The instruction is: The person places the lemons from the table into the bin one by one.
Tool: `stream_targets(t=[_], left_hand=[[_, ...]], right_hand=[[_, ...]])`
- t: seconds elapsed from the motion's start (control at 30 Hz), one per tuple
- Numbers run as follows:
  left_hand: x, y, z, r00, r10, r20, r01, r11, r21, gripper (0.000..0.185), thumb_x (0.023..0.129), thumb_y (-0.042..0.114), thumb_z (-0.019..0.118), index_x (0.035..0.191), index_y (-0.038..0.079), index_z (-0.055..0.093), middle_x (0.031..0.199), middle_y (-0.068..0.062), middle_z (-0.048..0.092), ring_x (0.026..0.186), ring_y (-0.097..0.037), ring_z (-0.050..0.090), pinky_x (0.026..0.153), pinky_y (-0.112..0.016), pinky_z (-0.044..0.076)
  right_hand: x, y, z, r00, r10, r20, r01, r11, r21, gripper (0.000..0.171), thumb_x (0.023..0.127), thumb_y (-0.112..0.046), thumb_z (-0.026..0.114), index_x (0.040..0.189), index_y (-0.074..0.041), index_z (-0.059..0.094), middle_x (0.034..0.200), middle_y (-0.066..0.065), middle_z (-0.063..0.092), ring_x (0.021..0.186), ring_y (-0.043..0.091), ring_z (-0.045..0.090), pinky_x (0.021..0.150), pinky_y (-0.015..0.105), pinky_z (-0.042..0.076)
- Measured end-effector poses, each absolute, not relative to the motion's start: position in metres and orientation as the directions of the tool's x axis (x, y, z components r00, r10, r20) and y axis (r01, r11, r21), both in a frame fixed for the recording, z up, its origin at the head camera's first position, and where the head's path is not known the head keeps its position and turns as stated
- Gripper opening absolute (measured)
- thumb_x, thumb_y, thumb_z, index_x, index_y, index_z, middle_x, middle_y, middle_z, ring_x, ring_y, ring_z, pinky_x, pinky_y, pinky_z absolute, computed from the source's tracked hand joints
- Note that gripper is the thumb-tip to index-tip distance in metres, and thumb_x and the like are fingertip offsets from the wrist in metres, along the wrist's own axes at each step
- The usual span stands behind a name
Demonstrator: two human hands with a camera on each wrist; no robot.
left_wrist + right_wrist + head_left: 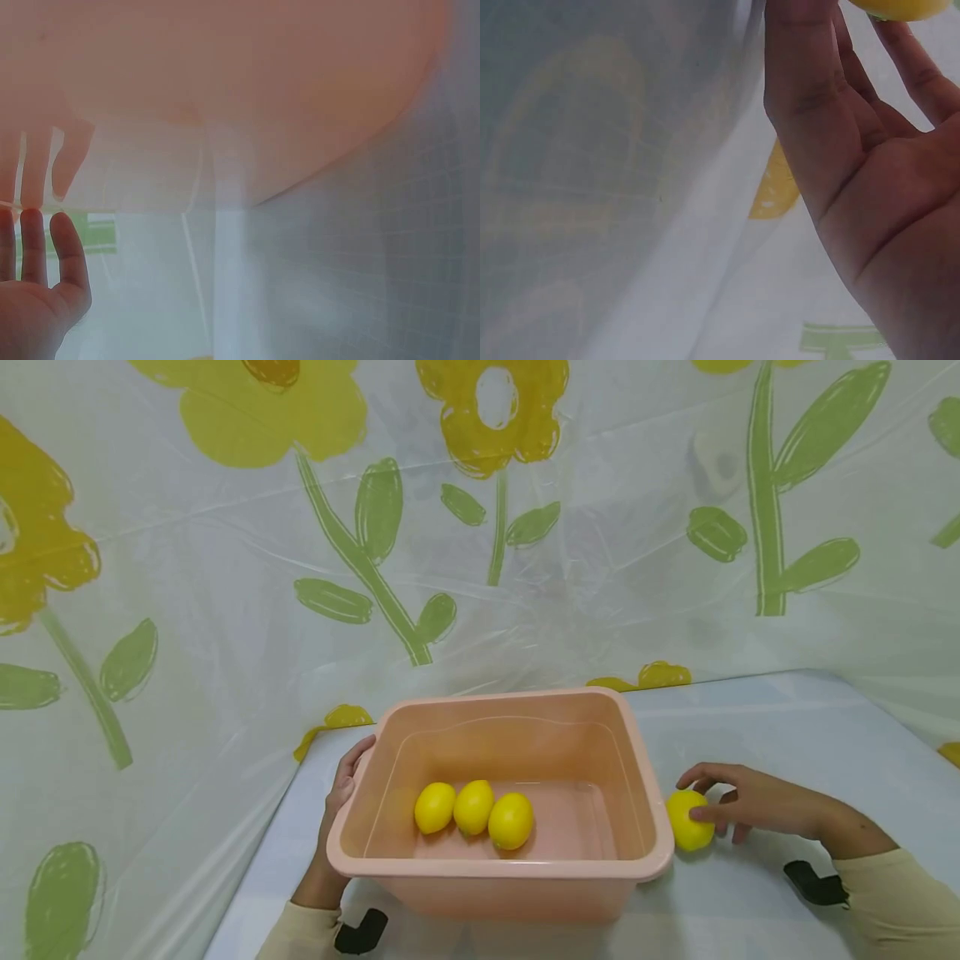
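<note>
A pink plastic basin stands on the table with three yellow lemons lying side by side on its floor. A fourth lemon lies on the table just outside the basin's right wall. My right hand grips this lemon from the right, thumb on its side and fingers over its top. In the right wrist view the lemon shows at the tips of that hand. My left hand rests against the basin's left wall below the rim. In the left wrist view its straight fingers touch the basin.
The table is covered in white plastic sheet. A sheet printed with yellow flowers hangs close behind the basin and along the left side. Black wrist mounts sit on both sleeves near the table's front edge.
</note>
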State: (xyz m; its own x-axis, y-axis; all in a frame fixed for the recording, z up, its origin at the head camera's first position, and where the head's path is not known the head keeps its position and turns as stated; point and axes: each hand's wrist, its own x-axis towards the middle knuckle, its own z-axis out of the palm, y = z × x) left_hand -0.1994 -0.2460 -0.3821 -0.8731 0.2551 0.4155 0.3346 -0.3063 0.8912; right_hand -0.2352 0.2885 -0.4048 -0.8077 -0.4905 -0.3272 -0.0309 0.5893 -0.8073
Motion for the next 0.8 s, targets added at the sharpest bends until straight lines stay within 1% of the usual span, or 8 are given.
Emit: stream_targets(t=[0.13,0.37,0.57,0.8], left_hand=[[-0.2001,-0.2459,-0.3814,-0.872,0.254,0.418,0.336,-0.309,0.889,0.047,0.101,0.025,0.025,0.144,0.031,0.043,0.141,0.013,0.050,0.124,0.000,0.052,0.104,-0.017,0.045],[-0.1995,-0.2451,-0.3817,-0.877,0.261,0.405,0.315,-0.325,0.892,0.046,0.102,0.026,0.026,0.145,0.031,0.042,0.142,0.012,0.050,0.125,-0.001,0.051,0.104,-0.017,0.045],[-0.1999,-0.2449,-0.3824,-0.878,0.252,0.407,0.323,-0.317,0.892,0.046,0.102,0.026,0.026,0.144,0.031,0.043,0.141,0.013,0.050,0.125,-0.001,0.051,0.104,-0.017,0.045],[-0.2005,-0.2460,-0.3829,-0.867,0.257,0.427,0.331,-0.343,0.879,0.046,0.102,0.025,0.027,0.144,0.030,0.044,0.142,0.012,0.050,0.124,-0.001,0.052,0.104,-0.017,0.045]], right_hand=[[-0.2350,0.2868,-0.4059,-0.794,-0.501,-0.344,-0.017,0.584,-0.811,0.051,0.094,-0.030,0.067,0.136,-0.005,0.052,0.125,0.014,0.056,0.086,0.023,0.063,0.068,0.037,0.059],[-0.2342,0.2828,-0.4075,-0.779,-0.529,-0.338,-0.022,0.561,-0.827,0.052,0.094,-0.028,0.069,0.136,-0.003,0.053,0.125,0.013,0.056,0.094,0.022,0.064,0.068,0.039,0.060],[-0.2341,0.2825,-0.4103,-0.769,-0.543,-0.339,-0.021,0.550,-0.835,0.054,0.094,-0.027,0.069,0.137,0.000,0.052,0.125,0.013,0.057,0.092,0.020,0.064,0.068,0.039,0.060],[-0.2351,0.2802,-0.4102,-0.770,-0.535,-0.347,-0.015,0.560,-0.829,0.052,0.093,-0.028,0.070,0.135,-0.002,0.054,0.118,0.012,0.058,0.092,0.022,0.062,0.068,0.038,0.060]])
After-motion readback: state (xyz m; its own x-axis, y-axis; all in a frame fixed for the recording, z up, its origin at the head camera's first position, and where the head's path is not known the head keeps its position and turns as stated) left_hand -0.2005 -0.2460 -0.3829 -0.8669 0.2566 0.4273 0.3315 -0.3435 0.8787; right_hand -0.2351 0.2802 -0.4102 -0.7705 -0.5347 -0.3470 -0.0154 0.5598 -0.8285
